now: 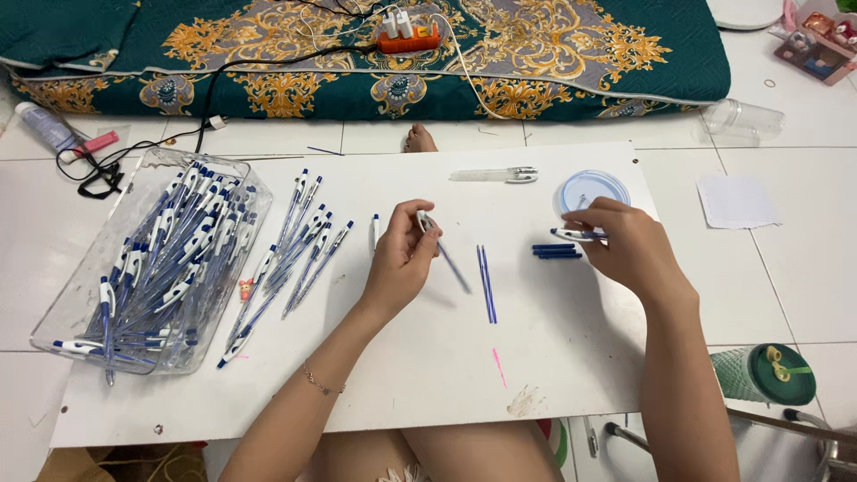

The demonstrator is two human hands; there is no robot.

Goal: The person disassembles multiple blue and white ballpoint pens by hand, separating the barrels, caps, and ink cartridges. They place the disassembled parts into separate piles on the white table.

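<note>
1. Left hand (402,261): fingers curled around a pen barrel (442,250), gripping its white-capped upper end; the barrel slants down to the right over the white board (402,375).
2. Right hand (629,245): fingertips pinched on a short blue-and-white pen part (571,235), held just in front of a round blue lid (594,189).
3. Loose parts: dark blue caps (556,252) lie just left of the right hand; thin blue refills (486,284) lie between the hands.
4. Containers: a clear plastic box (156,263) at the board's left edge holds many blue-and-white pens; a row of finished pens (299,250) lies beside it.
5. Surroundings: a clear pen (495,175) near the far edge; a patterned green mattress (553,62) carrying an orange power strip (409,37); a green cup (768,375) on the tiled floor, at right.
</note>
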